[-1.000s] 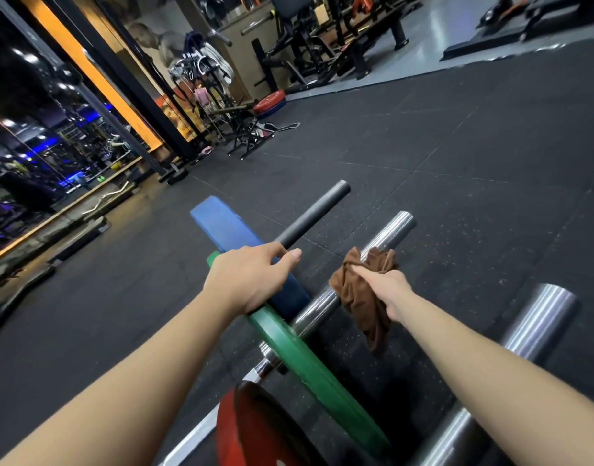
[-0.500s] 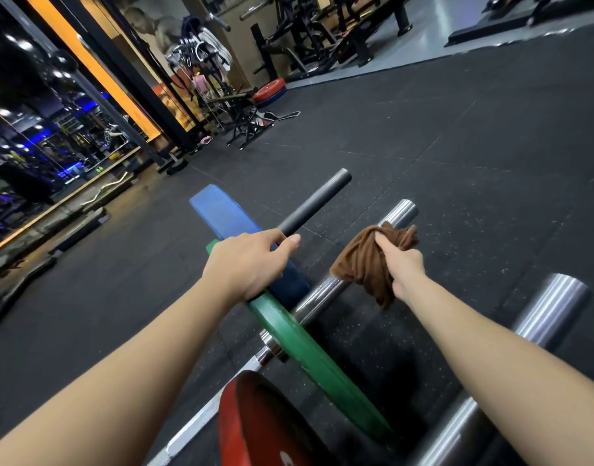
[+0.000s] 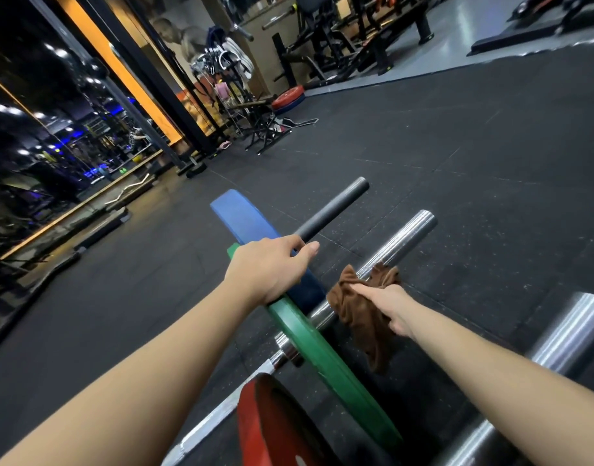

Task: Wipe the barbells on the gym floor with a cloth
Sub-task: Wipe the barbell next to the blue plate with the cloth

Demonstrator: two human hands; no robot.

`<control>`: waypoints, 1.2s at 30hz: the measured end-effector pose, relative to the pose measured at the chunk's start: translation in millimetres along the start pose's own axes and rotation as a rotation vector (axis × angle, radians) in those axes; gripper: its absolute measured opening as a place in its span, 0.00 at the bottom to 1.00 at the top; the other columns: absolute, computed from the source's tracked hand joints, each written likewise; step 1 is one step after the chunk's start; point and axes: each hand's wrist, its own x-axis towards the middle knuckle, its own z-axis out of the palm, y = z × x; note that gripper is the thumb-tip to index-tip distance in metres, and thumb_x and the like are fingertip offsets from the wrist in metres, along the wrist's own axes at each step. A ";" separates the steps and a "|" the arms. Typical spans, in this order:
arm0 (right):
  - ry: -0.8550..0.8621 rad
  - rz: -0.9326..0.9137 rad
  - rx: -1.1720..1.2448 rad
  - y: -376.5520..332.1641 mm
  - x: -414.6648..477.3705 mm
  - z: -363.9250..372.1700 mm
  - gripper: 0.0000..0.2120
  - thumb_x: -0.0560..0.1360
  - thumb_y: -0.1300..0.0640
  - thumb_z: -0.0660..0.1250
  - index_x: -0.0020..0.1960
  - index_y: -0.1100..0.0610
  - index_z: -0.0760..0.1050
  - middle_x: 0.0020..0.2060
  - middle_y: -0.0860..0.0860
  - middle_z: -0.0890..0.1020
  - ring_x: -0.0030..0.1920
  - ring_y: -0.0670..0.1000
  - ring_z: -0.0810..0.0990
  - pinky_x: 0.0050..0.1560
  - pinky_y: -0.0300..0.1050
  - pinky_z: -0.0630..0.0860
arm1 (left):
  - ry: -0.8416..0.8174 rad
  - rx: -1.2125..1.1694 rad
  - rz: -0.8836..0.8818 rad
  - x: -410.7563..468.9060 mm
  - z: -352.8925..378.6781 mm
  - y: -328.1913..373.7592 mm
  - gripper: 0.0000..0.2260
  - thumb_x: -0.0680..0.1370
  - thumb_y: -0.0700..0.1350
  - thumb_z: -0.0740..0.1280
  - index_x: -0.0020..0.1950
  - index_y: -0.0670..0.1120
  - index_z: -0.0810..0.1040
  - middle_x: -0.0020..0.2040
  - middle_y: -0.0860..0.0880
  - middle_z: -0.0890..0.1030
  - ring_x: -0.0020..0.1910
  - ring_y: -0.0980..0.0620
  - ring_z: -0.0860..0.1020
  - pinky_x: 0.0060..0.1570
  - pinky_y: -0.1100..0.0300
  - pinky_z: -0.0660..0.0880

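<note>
- Black rubber gym floor fills most of the head view, flecked with pale specks and crossed by faint seams
- On it lies a barbell whose chrome sleeve points away and to the right, its far end bare and shiny
- Over this sleeve, near the green plate, a brown cloth is draped, with a loose end hanging down towards the floor
- Holding the cloth is the right hand, which grips it against the sleeve with fingers curled over the far side and thumb lying along the top
- On the same bar the green plate stands upright, a chrome collar just beside its left face
- Gripping the top rim of the green plate is the left hand, fingers curled over the far edge, thumb stretched forward
- Just behind the green plate stands a blue plate, and a black sleeve juts out beyond it
- At the bottom edge sits a red plate; which bar carries it I cannot tell
- To the right lies a second chrome sleeve, well apart from the cloth
- Along the left runs a mirrored wall, with benches and racks at the back and stacked plates near them
</note>
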 end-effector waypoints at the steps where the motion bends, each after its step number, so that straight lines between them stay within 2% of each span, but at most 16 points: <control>1: -0.022 0.011 -0.037 -0.5 -4.1 0.7 0.23 0.69 0.50 0.81 0.55 0.64 0.81 0.42 0.57 0.87 0.40 0.57 0.87 0.46 0.53 0.85 | -0.001 0.007 -0.003 0.1 0.2 0.0 0.23 0.81 0.71 0.46 0.55 0.60 0.76 0.40 0.60 0.85 0.48 0.52 0.82 0.51 0.54 0.76; 3: -0.086 0.035 -0.115 -1.5 -14.0 1.0 0.16 0.73 0.54 0.78 0.52 0.65 0.81 0.37 0.58 0.87 0.33 0.55 0.86 0.32 0.46 0.82 | -0.006 0.014 -0.014 0.4 0.8 -1.0 0.25 0.79 0.72 0.45 0.55 0.60 0.76 0.43 0.58 0.85 0.50 0.50 0.82 0.54 0.52 0.77; 4: -0.111 0.033 -0.139 -2.1 -14.7 0.5 0.16 0.73 0.54 0.78 0.52 0.65 0.80 0.37 0.58 0.87 0.34 0.56 0.86 0.31 0.47 0.82 | -0.008 0.014 -0.019 0.2 0.9 -1.0 0.25 0.79 0.72 0.45 0.55 0.60 0.76 0.44 0.58 0.85 0.50 0.49 0.82 0.55 0.51 0.77; 8: -0.156 0.043 -0.231 -19.0 -22.1 -12.1 0.19 0.71 0.54 0.79 0.56 0.63 0.80 0.44 0.61 0.87 0.47 0.63 0.87 0.52 0.62 0.83 | -0.009 0.019 -0.024 -2.9 -1.3 1.1 0.25 0.79 0.72 0.44 0.53 0.59 0.75 0.44 0.57 0.85 0.50 0.48 0.82 0.55 0.51 0.76; 11: -0.134 -0.041 -0.210 -35.5 -23.4 -29.4 0.16 0.72 0.54 0.77 0.55 0.63 0.82 0.46 0.61 0.87 0.50 0.63 0.86 0.55 0.59 0.82 | 0.002 0.004 -0.026 -7.9 -3.8 4.2 0.24 0.81 0.70 0.45 0.52 0.58 0.74 0.44 0.56 0.86 0.49 0.47 0.82 0.56 0.51 0.76; 15: 0.156 -0.324 -0.038 -59.1 -1.3 -41.1 0.20 0.72 0.49 0.78 0.57 0.60 0.80 0.46 0.56 0.87 0.46 0.56 0.86 0.54 0.52 0.82 | 0.045 -0.046 -0.015 -14.7 -3.5 9.1 0.22 0.83 0.67 0.46 0.47 0.56 0.73 0.42 0.52 0.85 0.46 0.46 0.82 0.51 0.53 0.76; 17: 0.283 -0.512 0.044 -84.9 2.1 -35.5 0.22 0.72 0.47 0.77 0.61 0.56 0.79 0.49 0.52 0.87 0.47 0.52 0.86 0.55 0.50 0.81 | 0.059 -0.039 -0.007 -16.2 -3.1 10.6 0.22 0.83 0.67 0.47 0.52 0.56 0.75 0.43 0.50 0.85 0.47 0.44 0.81 0.47 0.54 0.73; 19: 0.442 -0.727 -0.151 -115.0 2.6 -31.4 0.24 0.73 0.44 0.75 0.65 0.51 0.75 0.55 0.53 0.85 0.55 0.57 0.84 0.61 0.52 0.78 | 0.071 -0.025 0.006 -15.6 -2.4 11.3 0.23 0.83 0.67 0.48 0.57 0.56 0.77 0.46 0.48 0.85 0.49 0.42 0.81 0.45 0.53 0.70; 21: 0.524 -0.841 -0.614 -134.6 7.2 -30.9 0.18 0.76 0.48 0.71 0.63 0.48 0.71 0.56 0.59 0.83 0.56 0.63 0.81 0.57 0.53 0.76 | 0.072 -0.021 0.020 -15.1 -1.6 11.2 0.24 0.83 0.68 0.48 0.58 0.56 0.77 0.47 0.48 0.85 0.50 0.41 0.81 0.44 0.52 0.68; 23: 0.452 -0.666 -1.197 -131.0 17.1 -30.6 0.16 0.76 0.49 0.67 0.63 0.48 0.69 0.56 0.61 0.82 0.56 0.65 0.80 0.58 0.54 0.76 | 0.060 -0.023 0.030 -15.3 -1.6 10.5 0.24 0.83 0.68 0.48 0.59 0.56 0.77 0.47 0.48 0.85 0.49 0.41 0.81 0.43 0.52 0.67; 25: 0.379 -0.465 -1.523 -117.4 26.4 -29.5 0.16 0.75 0.50 0.65 0.61 0.51 0.70 0.55 0.58 0.83 0.58 0.61 0.79 0.65 0.52 0.71 | 0.042 -0.029 0.035 -14.8 -2.1 9.6 0.24 0.82 0.68 0.48 0.60 0.57 0.77 0.45 0.48 0.84 0.48 0.42 0.80 0.43 0.52 0.67; 27: 0.365 -0.443 -1.583 -112.2 29.5 -27.1 0.14 0.73 0.49 0.63 0.58 0.51 0.69 0.55 0.56 0.83 0.59 0.59 0.78 0.71 0.52 0.64 | 0.037 -0.038 0.031 -15.3 -2.5 10.7 0.24 0.82 0.68 0.47 0.60 0.58 0.76 0.40 0.49 0.81 0.46 0.43 0.80 0.42 0.52 0.68; 29: 0.349 -0.426 -1.579 -116.8 27.5 -20.8 0.16 0.74 0.46 0.61 0.59 0.51 0.69 0.58 0.57 0.82 0.62 0.59 0.77 0.69 0.52 0.65 | 0.033 -0.032 0.031 -16.3 -2.4 11.6 0.24 0.82 0.68 0.47 0.60 0.58 0.77 0.36 0.51 0.77 0.45 0.43 0.80 0.41 0.52 0.68; 32: 0.337 -0.380 -1.586 -119.6 26.2 -13.0 0.26 0.76 0.38 0.55 0.68 0.52 0.71 0.65 0.57 0.79 0.65 0.60 0.76 0.62 0.53 0.67 | 0.064 0.018 0.037 -22.7 -2.0 18.6 0.24 0.83 0.67 0.47 0.60 0.56 0.77 0.39 0.48 0.81 0.41 0.43 0.77 0.41 0.52 0.65; 34: 0.294 -0.360 -1.614 -115.1 23.3 -1.5 0.30 0.75 0.34 0.53 0.68 0.50 0.74 0.65 0.56 0.79 0.65 0.59 0.76 0.57 0.53 0.68 | 0.086 0.066 0.044 -30.9 -3.0 25.5 0.24 0.84 0.66 0.47 0.60 0.55 0.77 0.41 0.48 0.82 0.37 0.43 0.71 0.41 0.52 0.63; 36: 0.225 -0.347 -1.681 -109.3 21.0 11.4 0.33 0.74 0.33 0.52 0.69 0.50 0.75 0.67 0.55 0.78 0.66 0.59 0.77 0.57 0.52 0.69 | 0.086 0.079 0.033 -36.7 -5.3 31.1 0.23 0.84 0.65 0.48 0.60 0.55 0.78 0.42 0.48 0.83 0.36 0.44 0.68 0.41 0.52 0.61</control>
